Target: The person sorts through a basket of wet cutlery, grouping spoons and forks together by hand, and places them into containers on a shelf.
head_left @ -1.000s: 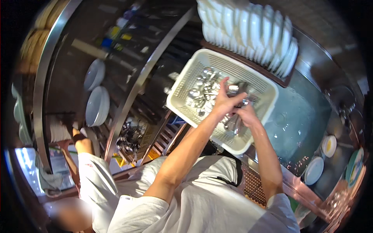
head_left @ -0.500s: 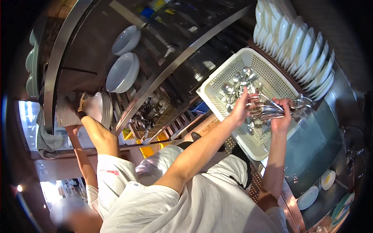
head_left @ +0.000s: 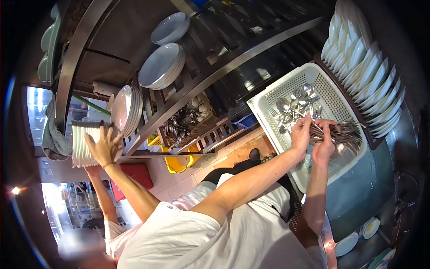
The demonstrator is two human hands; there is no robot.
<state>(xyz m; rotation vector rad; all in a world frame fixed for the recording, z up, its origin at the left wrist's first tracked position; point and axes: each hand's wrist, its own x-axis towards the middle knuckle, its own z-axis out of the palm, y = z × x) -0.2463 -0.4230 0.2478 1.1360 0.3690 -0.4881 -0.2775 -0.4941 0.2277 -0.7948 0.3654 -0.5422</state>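
Note:
A bundle of forks (head_left: 348, 133) lies in my right hand (head_left: 323, 145), whose fingers are closed round the handles, tines pointing right. My left hand (head_left: 301, 136) is closed at the handle end of the bundle, its thumb and fingertips pinching the handles there. Both hands are over a white perforated plastic basket (head_left: 293, 77). Loose spoons (head_left: 284, 105) and other cutlery lie jumbled in it, just beyond my left hand. My fingers partly cover the handles.
White plates (head_left: 363, 76) stand in a rack along the basket's far right. Below right is a wet metal sink area (head_left: 354, 193). Shelves at left hold stacked bowls (head_left: 162, 67) and a cutlery basket (head_left: 183, 121). A co-worker's hand (head_left: 105, 145) grips a plate stack (head_left: 84, 143).
My left hand has drawn in from loosely spread fingers to a pinch at the handles. The view has shifted, and the co-worker's plate stack has moved apart from the plates on the shelf.

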